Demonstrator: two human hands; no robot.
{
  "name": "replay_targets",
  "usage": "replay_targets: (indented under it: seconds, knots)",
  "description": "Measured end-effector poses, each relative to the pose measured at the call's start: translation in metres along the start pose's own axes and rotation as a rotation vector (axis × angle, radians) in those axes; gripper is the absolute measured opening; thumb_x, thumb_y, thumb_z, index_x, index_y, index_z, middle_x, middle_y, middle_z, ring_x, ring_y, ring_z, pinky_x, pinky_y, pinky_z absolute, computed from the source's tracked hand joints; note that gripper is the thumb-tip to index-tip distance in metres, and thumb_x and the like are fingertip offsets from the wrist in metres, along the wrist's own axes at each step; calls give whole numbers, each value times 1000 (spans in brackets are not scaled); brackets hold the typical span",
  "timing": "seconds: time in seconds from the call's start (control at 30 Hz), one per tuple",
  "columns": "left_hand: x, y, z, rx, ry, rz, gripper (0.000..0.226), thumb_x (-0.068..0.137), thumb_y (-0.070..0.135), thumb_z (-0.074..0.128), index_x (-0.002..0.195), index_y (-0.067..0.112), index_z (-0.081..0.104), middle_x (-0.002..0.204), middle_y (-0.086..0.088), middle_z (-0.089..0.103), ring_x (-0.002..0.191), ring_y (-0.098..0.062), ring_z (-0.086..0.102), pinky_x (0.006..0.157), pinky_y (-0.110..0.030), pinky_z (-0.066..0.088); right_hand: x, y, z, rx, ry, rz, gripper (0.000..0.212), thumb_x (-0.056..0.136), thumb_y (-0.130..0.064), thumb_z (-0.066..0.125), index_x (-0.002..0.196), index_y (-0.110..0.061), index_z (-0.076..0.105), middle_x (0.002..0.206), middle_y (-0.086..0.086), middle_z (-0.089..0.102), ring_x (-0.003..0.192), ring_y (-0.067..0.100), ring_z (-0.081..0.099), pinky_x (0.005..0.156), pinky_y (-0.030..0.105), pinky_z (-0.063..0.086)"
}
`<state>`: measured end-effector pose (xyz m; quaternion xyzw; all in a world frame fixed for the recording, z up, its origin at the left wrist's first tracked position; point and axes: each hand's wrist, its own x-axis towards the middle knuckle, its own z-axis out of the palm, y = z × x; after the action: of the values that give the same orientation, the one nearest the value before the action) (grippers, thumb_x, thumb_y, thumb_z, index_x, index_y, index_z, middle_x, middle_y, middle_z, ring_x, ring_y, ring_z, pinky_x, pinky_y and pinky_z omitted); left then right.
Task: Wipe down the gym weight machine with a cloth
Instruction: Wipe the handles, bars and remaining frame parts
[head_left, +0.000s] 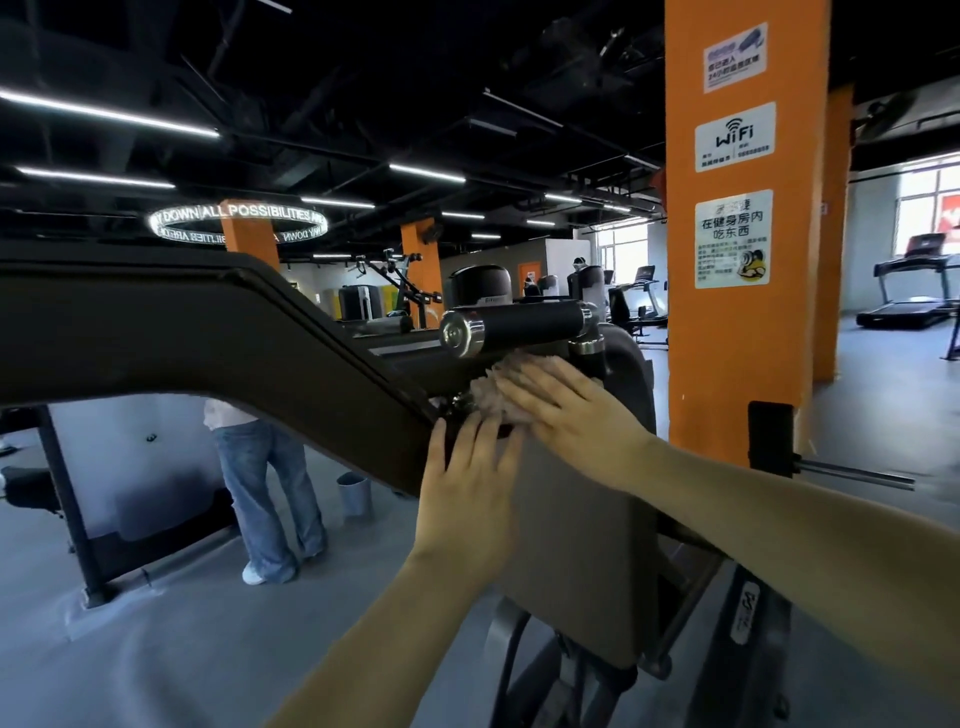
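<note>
Left hand (470, 486) rests on pad (571, 545) | right hand (563, 402) presses cloth (491, 395)

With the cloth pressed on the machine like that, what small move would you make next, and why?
Probably slide the right hand and the cloth up onto the black handle just above. The cloth lies flat under straight fingers on the frame right below the handle, and the left hand rests beside it, steadying. The handle is the nearest part the cloth does not touch.
</note>
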<state>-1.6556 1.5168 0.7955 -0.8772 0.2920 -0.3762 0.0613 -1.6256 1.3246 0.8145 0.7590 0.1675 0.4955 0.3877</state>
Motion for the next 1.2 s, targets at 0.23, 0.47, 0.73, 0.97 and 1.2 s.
replay_targets:
  seconds: [0.23, 0.47, 0.73, 0.97, 1.2]
  knots:
    - [36, 39, 14, -265, 106, -27, 71, 58, 21, 75, 126, 11, 57, 126, -11, 57, 117, -28, 56, 103, -52, 38, -28, 21, 26, 46, -144, 5, 43, 77, -20, 54, 118, -19, 67, 134, 7, 57, 132, 30, 45, 113, 50, 15]
    - [63, 76, 42, -496, 37, -292, 61, 93, 21, 47, 149, 19, 22, 152, 1, 21, 140, -15, 20, 116, -29, 18, -68, 23, 64, 128, 77, -321, 40, 80, -24, 64, 120, -20, 65, 130, 4, 59, 134, 31, 40, 115, 55, 14]
    - [79, 136, 54, -545, 95, -587, 62, 85, 7, 57, 143, 9, 35, 147, -9, 31, 134, -26, 33, 112, -36, 29, -106, 49, 127, 346, 363, -457, 40, 93, -13, 36, 112, -22, 70, 124, -3, 64, 123, 19, 51, 108, 38, 28]
    - [102, 155, 18, 19, 282, -442, 55, 78, 20, 42, 130, 2, 45, 135, -19, 45, 129, -33, 35, 110, -44, 30, -101, 92, 158, 613, 304, -202, 58, 60, -3, 79, 116, -13, 67, 141, 12, 49, 134, 33, 32, 99, 46, 47]
    - [155, 127, -29, 446, 42, -417, 58, 79, 26, 53, 132, 3, 50, 138, -20, 47, 131, -37, 40, 111, -50, 27, -37, 86, 136, 1115, 242, 251, 43, 91, -21, 51, 134, -15, 53, 152, 17, 29, 141, 35, 25, 114, 35, 23]
